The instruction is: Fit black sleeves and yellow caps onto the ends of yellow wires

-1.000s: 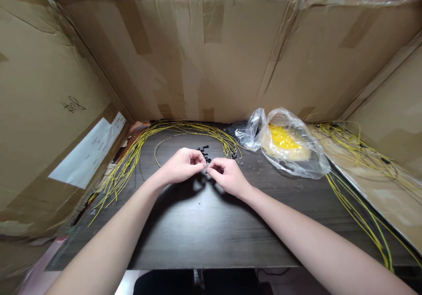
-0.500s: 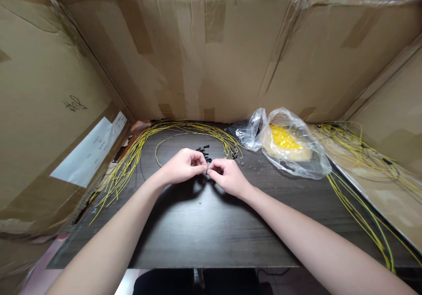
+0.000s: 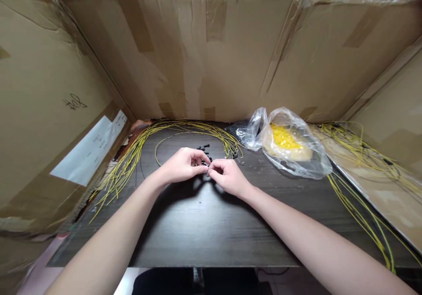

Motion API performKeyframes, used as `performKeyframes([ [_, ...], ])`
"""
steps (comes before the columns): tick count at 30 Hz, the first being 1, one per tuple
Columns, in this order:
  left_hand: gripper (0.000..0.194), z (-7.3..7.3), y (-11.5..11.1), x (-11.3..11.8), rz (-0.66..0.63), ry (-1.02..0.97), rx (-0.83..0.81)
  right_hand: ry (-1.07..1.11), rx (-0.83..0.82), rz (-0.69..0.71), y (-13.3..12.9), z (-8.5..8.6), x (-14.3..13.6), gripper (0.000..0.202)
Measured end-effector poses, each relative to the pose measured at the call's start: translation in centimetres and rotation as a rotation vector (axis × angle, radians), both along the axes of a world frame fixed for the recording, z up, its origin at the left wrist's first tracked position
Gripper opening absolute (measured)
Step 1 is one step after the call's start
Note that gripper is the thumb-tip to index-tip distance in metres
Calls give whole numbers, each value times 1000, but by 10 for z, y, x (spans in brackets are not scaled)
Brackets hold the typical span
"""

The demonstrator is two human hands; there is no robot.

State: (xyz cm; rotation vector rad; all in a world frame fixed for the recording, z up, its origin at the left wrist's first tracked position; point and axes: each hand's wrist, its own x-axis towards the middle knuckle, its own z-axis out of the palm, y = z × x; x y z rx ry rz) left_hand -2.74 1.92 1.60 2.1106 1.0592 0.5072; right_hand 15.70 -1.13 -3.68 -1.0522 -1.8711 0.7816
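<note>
My left hand [image 3: 189,165] and my right hand [image 3: 226,175] meet over the middle of the dark table, both pinching, fingertips almost touching. What lies between the fingertips is tiny and mostly covered. One yellow wire [image 3: 157,147] loops away from the others and passes under my left wrist; its end seems to be in my left fingers. Just behind my hands lie several small black sleeve-like pieces [image 3: 206,145]. To their right, the tips of a bundle of yellow wires [image 3: 184,122] end, some with black pieces and bare metal ends.
An open clear bag [image 3: 316,163] of small yellow parts [image 3: 284,137] stands back right, beside a clear bag of black parts [image 3: 242,132]. More yellow wires [image 3: 359,211] lie along the right. Cardboard walls [image 3: 198,66] close in the table [image 3: 211,238] at the back and sides.
My left fingers have shifted slightly and opened a little above the thumb, with the index fingertip nearer my right hand. Nothing else has visibly moved.
</note>
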Motion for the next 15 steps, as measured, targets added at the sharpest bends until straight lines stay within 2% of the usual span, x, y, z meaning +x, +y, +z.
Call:
performKeyframes([
  [9,19,-1,3,-2,-74,54,-71,-45,80,8,-2,0,0,18],
  [15,21,4,0,-2,-94,100,-112,-120,144,36,-3,-4,0,18],
])
